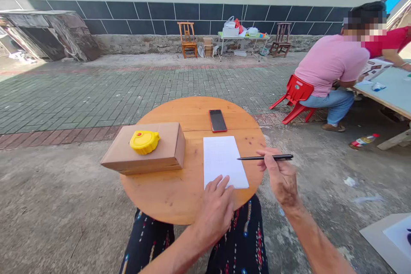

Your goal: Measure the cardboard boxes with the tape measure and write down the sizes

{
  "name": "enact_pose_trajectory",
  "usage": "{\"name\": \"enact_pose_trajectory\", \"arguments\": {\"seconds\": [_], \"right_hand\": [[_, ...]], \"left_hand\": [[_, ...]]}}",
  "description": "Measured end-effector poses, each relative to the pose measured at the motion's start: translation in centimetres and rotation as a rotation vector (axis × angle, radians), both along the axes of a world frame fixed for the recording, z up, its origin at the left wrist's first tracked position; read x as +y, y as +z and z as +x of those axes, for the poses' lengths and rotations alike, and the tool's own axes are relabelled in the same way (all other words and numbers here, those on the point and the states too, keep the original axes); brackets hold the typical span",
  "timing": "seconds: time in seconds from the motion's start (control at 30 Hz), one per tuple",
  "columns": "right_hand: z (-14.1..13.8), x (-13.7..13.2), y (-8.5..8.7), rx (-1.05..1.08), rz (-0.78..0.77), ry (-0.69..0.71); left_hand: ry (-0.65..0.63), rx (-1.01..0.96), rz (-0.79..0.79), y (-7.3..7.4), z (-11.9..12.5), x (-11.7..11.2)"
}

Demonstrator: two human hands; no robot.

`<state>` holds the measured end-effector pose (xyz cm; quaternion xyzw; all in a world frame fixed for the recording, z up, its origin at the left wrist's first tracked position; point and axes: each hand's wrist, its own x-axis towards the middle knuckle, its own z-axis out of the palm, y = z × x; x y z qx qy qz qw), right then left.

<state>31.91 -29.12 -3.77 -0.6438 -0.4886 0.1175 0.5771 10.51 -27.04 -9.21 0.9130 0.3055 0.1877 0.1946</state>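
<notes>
My right hand (278, 175) pinches a black pen (266, 157) between thumb and fingers, the pen lying nearly level with its tip over the right edge of a white sheet of paper (221, 158). Whether the tip touches the paper I cannot tell. Flat on the lower edge of the sheet rests my left hand (215, 207), its fingers stretched out. Left of the paper stands a closed cardboard box (167, 154) with a yellow tape measure (144, 142) on top. Beyond the sheet lies a phone (218, 120) with a red edge.
All this is on a round wooden table (160, 197) above my knees. To the right, a person in pink (334, 64) sits on a red chair (297, 92) at another table (394, 90), beside someone in red. A bottle (364, 141) lies on the ground there.
</notes>
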Motion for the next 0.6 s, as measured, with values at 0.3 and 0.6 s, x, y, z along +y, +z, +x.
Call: {"name": "enact_pose_trajectory", "arguments": {"seconds": [0.3,0.6], "right_hand": [[-0.9,0.9,-3.4,0.350,-0.147,0.042],[-2.1,2.1,-5.7,0.283,-0.258,0.100]], "left_hand": [[0.037,0.068,-0.033,-1.2,1.4,0.9],[0.050,0.067,-0.088,-0.2,1.7,1.1]]}}
